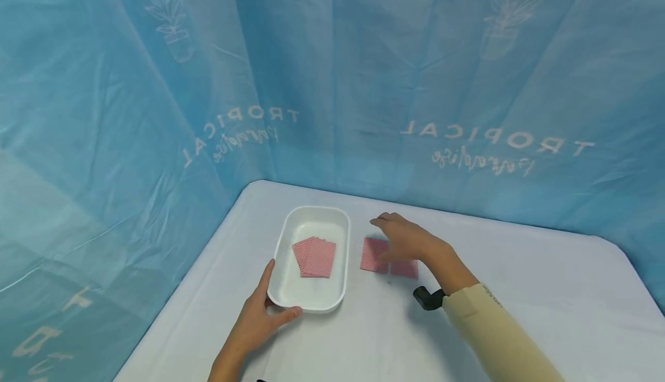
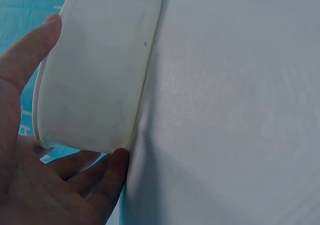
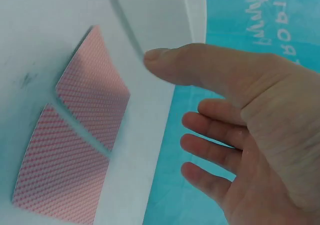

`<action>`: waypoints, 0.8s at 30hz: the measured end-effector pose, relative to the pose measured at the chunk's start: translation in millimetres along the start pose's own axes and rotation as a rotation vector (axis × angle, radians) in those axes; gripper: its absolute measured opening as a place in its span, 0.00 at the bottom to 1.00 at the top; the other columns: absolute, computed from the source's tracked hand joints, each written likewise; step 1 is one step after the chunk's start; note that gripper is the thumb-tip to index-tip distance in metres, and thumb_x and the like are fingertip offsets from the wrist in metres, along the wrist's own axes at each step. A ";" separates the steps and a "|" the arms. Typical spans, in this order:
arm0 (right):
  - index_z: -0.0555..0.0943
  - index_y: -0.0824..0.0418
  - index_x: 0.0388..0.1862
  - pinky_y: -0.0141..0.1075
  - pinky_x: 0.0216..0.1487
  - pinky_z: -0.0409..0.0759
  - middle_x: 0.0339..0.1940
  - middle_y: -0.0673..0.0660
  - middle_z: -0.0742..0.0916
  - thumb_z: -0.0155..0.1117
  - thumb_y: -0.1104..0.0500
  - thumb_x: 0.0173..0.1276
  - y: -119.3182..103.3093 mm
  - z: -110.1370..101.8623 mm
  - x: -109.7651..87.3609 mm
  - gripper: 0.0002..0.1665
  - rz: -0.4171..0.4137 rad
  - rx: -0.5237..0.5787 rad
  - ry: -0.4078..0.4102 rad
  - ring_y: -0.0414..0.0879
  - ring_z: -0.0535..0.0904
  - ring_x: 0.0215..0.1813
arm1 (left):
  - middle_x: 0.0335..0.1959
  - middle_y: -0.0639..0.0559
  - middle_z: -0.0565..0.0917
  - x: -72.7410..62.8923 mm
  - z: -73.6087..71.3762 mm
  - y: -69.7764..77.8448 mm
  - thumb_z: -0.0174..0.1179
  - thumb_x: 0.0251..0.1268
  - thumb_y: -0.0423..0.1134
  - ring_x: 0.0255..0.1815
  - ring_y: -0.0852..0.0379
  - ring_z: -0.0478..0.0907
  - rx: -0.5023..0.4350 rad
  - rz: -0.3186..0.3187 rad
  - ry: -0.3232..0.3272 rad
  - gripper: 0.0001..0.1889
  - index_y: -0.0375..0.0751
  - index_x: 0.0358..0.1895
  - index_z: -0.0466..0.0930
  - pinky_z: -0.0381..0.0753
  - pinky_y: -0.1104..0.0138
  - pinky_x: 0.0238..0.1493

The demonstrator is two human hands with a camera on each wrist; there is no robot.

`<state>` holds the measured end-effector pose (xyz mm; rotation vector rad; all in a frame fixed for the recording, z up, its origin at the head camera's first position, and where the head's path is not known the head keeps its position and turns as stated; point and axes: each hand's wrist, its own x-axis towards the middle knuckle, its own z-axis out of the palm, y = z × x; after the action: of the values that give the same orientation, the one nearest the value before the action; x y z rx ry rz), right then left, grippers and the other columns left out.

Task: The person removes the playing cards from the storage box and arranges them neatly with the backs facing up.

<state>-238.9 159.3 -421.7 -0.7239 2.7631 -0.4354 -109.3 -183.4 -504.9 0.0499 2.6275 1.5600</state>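
My left hand (image 1: 256, 317) grips the near left corner of a white plastic tray (image 1: 303, 296), thumb along the near side and fingers round the left side. In the left wrist view, the fingertips (image 2: 119, 160) press against the tray's wall (image 2: 95, 80). Several red-and-white patterned playing cards (image 1: 318, 258) lie face down, slightly fanned, inside the tray. My right hand (image 1: 407, 239) hovers over two more playing cards (image 1: 372, 253) side by side on the table. The right wrist view shows its thumb and fingers spread apart, holding nothing, beside these cards (image 3: 95, 90).
A white cloth covers the table (image 1: 545, 289). Blue curtains (image 1: 363, 82) with mirrored lettering hang behind the table and along its left side. A black device (image 1: 428, 298) is strapped at the right wrist, by the pale yellow sleeve (image 1: 493, 330).
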 end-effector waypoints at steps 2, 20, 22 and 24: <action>0.67 0.62 0.71 0.49 0.66 0.66 0.68 0.58 0.70 0.73 0.51 0.58 -5.9 -1.3 3.7 0.44 -0.022 0.008 0.016 0.54 0.61 0.70 | 0.59 0.49 0.75 -1.0 -1.1 -0.2 0.75 0.43 0.58 0.48 0.58 0.77 0.003 0.002 0.005 0.60 0.64 0.77 0.40 0.70 0.52 0.56; 0.67 0.58 0.71 0.47 0.63 0.69 0.67 0.55 0.72 0.74 0.44 0.54 -44.2 -0.9 26.7 0.49 -0.052 0.043 0.049 0.49 0.64 0.68 | 0.61 0.48 0.73 -1.1 -1.1 2.1 0.75 0.43 0.57 0.48 0.58 0.78 -0.019 0.015 -0.010 0.60 0.63 0.77 0.41 0.71 0.52 0.56; 0.65 0.59 0.72 0.46 0.64 0.69 0.68 0.55 0.71 0.74 0.44 0.54 -48.3 0.0 27.7 0.50 -0.043 0.024 0.043 0.49 0.63 0.68 | 0.61 0.48 0.73 -1.7 -1.1 1.7 0.75 0.43 0.58 0.48 0.58 0.78 -0.020 0.013 -0.011 0.61 0.62 0.77 0.41 0.71 0.52 0.55; 0.64 0.59 0.73 0.46 0.64 0.69 0.69 0.55 0.70 0.74 0.43 0.54 -52.5 0.7 28.8 0.52 -0.032 0.008 0.033 0.49 0.63 0.69 | 0.61 0.48 0.74 -2.2 -1.2 1.3 0.75 0.43 0.58 0.48 0.59 0.78 -0.022 0.013 -0.011 0.61 0.62 0.77 0.41 0.72 0.53 0.55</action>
<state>-240.2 100.8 -408.9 -0.7672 2.7817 -0.4688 -107.2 -184.0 -503.0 0.0748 2.6065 1.5875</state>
